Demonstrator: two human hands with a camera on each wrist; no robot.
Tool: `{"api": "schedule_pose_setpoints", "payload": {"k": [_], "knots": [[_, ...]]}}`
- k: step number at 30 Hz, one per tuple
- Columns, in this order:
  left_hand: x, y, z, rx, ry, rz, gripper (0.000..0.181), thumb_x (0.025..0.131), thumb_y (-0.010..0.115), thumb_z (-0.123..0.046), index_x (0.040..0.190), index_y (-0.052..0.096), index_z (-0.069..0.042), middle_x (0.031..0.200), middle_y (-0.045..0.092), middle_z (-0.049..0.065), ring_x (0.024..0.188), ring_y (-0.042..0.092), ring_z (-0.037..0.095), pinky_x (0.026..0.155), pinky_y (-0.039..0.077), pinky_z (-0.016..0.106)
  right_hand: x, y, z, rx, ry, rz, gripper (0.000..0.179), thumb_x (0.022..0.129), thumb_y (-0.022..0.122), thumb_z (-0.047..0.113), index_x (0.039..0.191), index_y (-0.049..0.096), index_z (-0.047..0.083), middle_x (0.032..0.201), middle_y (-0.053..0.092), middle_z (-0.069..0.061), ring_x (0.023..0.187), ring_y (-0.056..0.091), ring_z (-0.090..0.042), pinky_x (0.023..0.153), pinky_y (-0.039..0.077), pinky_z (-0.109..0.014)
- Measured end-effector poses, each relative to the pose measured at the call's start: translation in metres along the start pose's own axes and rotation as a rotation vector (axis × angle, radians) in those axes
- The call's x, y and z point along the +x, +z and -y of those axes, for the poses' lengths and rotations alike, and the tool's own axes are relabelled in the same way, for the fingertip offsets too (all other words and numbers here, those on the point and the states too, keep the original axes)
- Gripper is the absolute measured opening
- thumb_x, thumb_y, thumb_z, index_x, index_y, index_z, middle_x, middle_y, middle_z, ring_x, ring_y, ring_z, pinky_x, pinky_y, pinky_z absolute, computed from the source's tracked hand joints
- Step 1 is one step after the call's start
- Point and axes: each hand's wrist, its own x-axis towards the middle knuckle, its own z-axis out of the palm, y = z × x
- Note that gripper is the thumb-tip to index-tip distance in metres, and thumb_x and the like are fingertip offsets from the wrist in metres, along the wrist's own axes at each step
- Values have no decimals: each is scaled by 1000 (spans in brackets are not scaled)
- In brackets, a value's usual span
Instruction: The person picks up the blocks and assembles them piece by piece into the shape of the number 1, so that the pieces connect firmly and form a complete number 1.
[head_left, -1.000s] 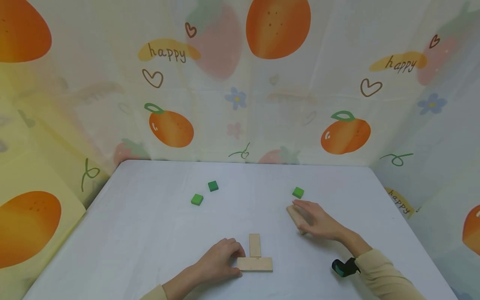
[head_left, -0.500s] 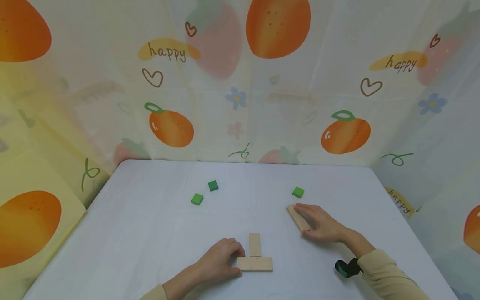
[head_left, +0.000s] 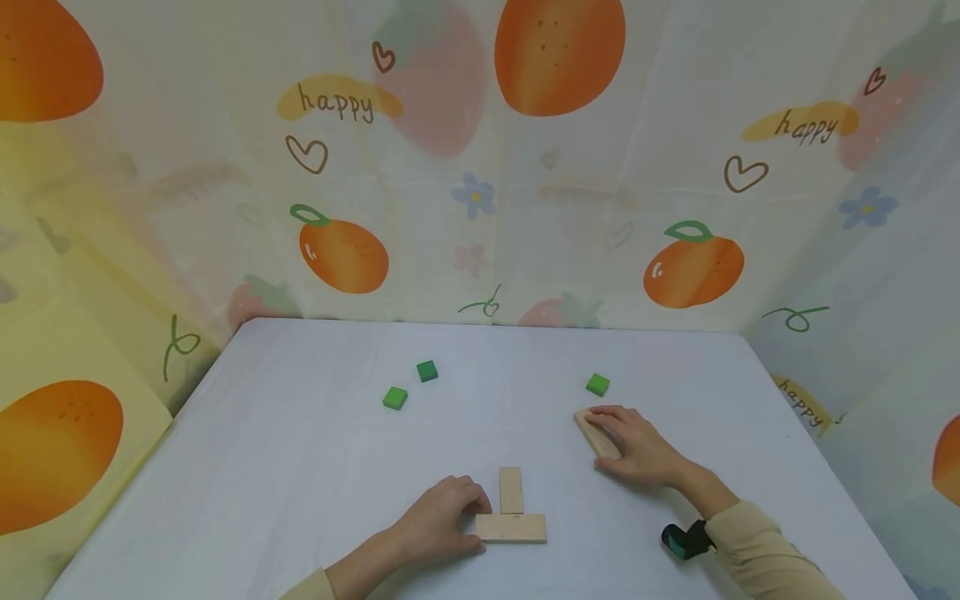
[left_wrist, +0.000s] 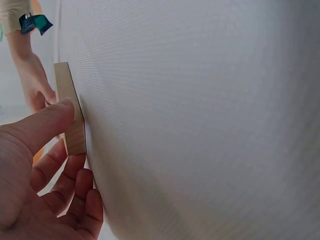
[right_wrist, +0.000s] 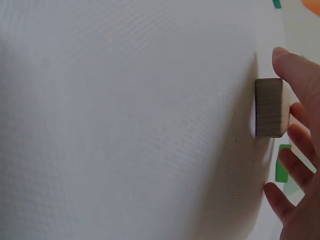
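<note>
In the head view, my left hand (head_left: 442,518) holds the left end of a flat wooden block (head_left: 517,528) lying crosswise. The left wrist view shows the thumb (left_wrist: 52,122) on one side of this block, with fingers curled by the other. A second wooden block (head_left: 511,490) extends away from its far side, forming a T. My right hand (head_left: 641,446) reaches around a third wooden block (head_left: 597,437), which lies slanted on the table. Its thumb and fingers are spread around this block; in the right wrist view, no firm grip shows on the block (right_wrist: 269,107).
One green cube (head_left: 597,384) lies just beyond the right hand. Two more, a light green cube (head_left: 395,398) and a dark green cube (head_left: 427,371), lie at the back left. The white table (head_left: 300,450) meets a printed cloth backdrop (head_left: 420,250).
The right hand has shifted slightly around the slanted block; its thumb moved off the block's near part, then toward its near end. Left hand and blocks look unmoved.
</note>
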Motion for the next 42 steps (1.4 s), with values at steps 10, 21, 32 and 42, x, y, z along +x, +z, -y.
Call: {"api": "schedule_pose_setpoints", "payload": {"k": [10, 21, 32, 42], "knots": [[-1, -1, -2, -3, 10, -2, 32, 67, 80, -26, 93, 62, -21, 87, 54, -16, 81, 45, 0, 76, 44, 22, -3, -8, 1, 16, 7, 127, 71, 73, 74, 22, 135, 43, 3, 137, 42, -14, 116, 42, -33, 89, 36, -51], [0, 0, -1, -1, 2, 0, 32, 67, 80, -27, 93, 62, -22, 86, 54, -17, 81, 44, 0, 77, 44, 22, -3, -8, 3, -4, -18, 105, 73, 71, 75, 16, 135, 43, 1, 136, 42, -16, 115, 43, -34, 85, 38, -51], [-1, 0, 0, -4, -1, -1, 32, 67, 80, -27, 93, 62, -23, 87, 53, -18, 81, 44, -1, 76, 44, 22, -3, 8, 1, -62, -6, -37, 74, 66, 80, 31, 130, 50, 9, 125, 49, -11, 110, 46, -29, 83, 39, -47], [-1, 1, 1, -6, 12, -5, 33, 67, 80, -27, 94, 62, -22, 87, 53, -17, 81, 44, -1, 75, 43, 21, -2, 4, 2, -55, 28, 31, 82, 70, 76, 36, 137, 39, 5, 133, 44, -15, 116, 43, -33, 86, 38, -53]]}}
